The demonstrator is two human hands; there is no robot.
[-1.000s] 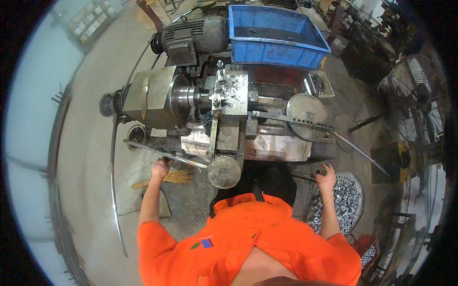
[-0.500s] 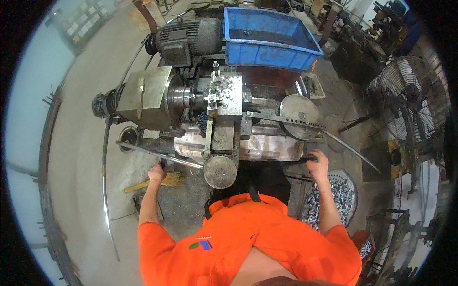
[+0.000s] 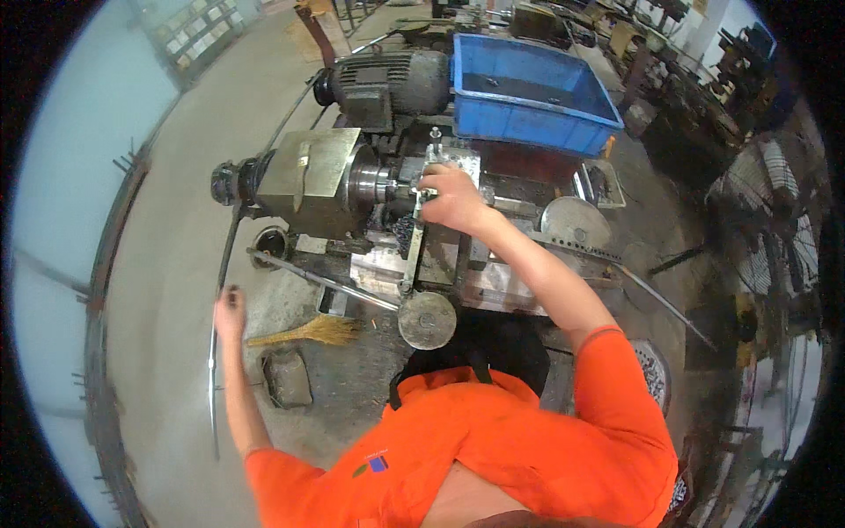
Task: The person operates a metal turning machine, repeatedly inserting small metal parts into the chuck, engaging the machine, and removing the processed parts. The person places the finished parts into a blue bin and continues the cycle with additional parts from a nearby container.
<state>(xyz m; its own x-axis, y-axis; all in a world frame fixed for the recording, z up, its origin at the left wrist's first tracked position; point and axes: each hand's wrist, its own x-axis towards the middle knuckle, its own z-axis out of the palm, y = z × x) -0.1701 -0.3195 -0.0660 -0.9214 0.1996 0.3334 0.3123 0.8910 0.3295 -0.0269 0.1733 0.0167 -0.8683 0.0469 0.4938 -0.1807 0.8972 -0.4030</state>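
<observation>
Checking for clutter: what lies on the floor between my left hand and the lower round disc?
The head view shows mainly a straw broom, beside a small metal-edged item.

so the motor [image 3: 396, 81] sits at the back behind the headstock [image 3: 295, 180], bin [image 3: 519, 114] just to its right, fan [image 3: 775, 198] way off right, broom [image 3: 321, 332] on the floor left of the front disc [image 3: 428, 321], rod [image 3: 212, 365] further left past the broom
</observation>
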